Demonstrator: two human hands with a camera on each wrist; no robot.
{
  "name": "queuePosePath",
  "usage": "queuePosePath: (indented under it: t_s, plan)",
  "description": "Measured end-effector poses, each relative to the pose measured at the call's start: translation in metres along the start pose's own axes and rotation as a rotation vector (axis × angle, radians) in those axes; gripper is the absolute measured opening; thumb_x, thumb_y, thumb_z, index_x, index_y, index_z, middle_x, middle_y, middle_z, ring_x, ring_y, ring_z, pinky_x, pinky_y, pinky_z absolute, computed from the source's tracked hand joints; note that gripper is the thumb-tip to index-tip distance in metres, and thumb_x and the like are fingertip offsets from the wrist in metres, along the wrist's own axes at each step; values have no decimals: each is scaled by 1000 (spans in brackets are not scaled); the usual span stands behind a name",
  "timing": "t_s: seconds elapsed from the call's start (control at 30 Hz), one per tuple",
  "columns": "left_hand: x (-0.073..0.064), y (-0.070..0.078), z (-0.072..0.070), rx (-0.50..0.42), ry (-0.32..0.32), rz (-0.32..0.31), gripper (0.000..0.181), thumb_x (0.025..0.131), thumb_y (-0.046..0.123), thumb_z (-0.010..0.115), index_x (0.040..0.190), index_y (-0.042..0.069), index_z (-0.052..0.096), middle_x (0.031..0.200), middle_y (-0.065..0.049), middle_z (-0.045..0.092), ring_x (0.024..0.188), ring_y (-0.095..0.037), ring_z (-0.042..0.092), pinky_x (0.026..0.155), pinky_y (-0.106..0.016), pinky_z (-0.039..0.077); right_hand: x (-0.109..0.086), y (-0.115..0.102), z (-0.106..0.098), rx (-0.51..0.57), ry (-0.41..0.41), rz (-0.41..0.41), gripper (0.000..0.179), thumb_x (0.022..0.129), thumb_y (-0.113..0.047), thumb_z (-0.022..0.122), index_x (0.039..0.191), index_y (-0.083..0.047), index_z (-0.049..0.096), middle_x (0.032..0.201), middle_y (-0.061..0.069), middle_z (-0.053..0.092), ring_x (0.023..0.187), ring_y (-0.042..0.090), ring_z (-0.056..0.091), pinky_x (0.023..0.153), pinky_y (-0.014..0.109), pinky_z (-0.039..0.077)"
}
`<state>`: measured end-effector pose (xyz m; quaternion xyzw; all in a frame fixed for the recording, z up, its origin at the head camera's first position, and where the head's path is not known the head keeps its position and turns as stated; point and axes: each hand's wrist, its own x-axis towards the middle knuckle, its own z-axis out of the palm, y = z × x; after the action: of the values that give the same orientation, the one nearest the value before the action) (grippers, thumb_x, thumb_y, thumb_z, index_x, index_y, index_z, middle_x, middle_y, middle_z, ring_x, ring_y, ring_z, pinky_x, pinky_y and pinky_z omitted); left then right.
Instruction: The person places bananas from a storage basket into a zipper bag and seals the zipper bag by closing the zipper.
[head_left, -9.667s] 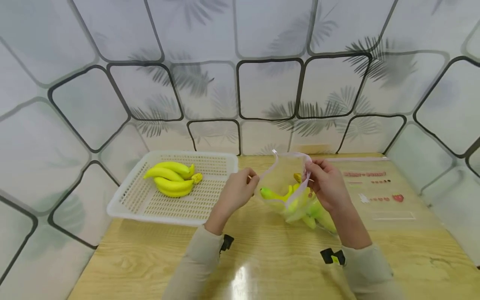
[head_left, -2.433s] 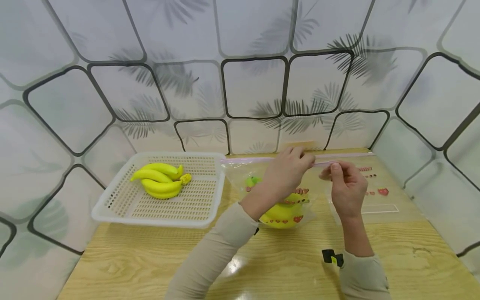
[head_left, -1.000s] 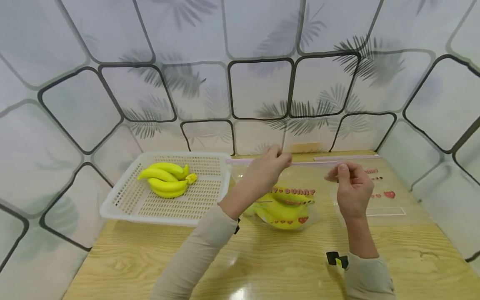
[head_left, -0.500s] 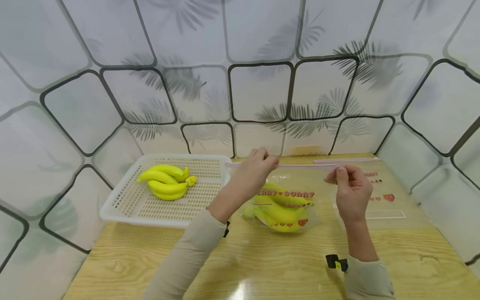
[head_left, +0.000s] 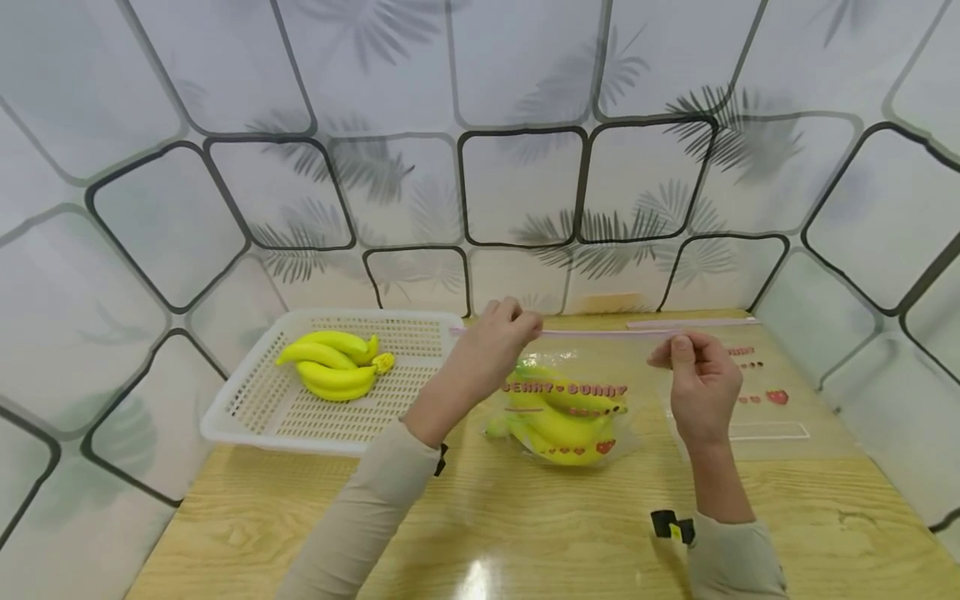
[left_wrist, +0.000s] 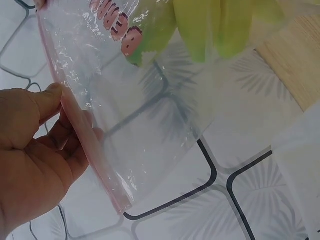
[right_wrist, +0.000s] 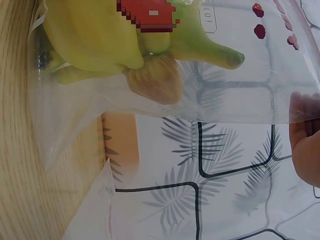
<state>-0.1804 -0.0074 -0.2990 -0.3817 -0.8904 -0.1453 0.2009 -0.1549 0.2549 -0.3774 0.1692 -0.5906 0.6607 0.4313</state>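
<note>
A clear zip bag with pink lettering and a pink zip strip stands between my hands, a bunch of yellow-green bananas inside it. My left hand pinches the strip toward its left end. In the left wrist view, thumb and fingers of the left hand lie on opposite sides of the pink strip. My right hand holds the strip's right end between thumb and fingers. The right wrist view shows only part of the right hand, some fingers behind the clear plastic.
A white perforated basket at left holds another bunch of bananas. A second printed zip bag lies flat at right, partly behind my right hand. Everything stands on a wooden table, with a patterned wall covering behind.
The bag's mouth, spread wide earliest, is now drawn into a straight line. My left hand has slid left along the strip, away from my right hand, which stays at the right end.
</note>
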Motion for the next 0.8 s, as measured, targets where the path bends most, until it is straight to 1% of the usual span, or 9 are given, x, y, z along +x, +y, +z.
queuePosePath:
  t_s: [0.13,0.4,0.8]
  plan:
    - [-2,-3,-1,15,2,0,19,104,18,51,109,8,65,92,-7,55,81,-22,51,66,-28,46,0,0,0,6,0,1,20,97,12,50,92,31,52,75,4,68,67,10,67,69,18,56]
    - [-7,-8,-4,-11,17,-15,18,103,18,52,109,7,65,94,-10,56,82,-23,51,66,-31,48,1,-3,1,7,0,-5,19,97,12,50,92,30,53,75,2,69,67,9,67,69,18,56]
    - [-13,-19,-5,-21,45,20,13,101,13,55,105,6,64,89,-10,53,77,-23,47,68,-31,45,1,-3,1,4,5,-6,18,96,13,50,91,30,53,75,2,69,67,9,66,69,18,56]
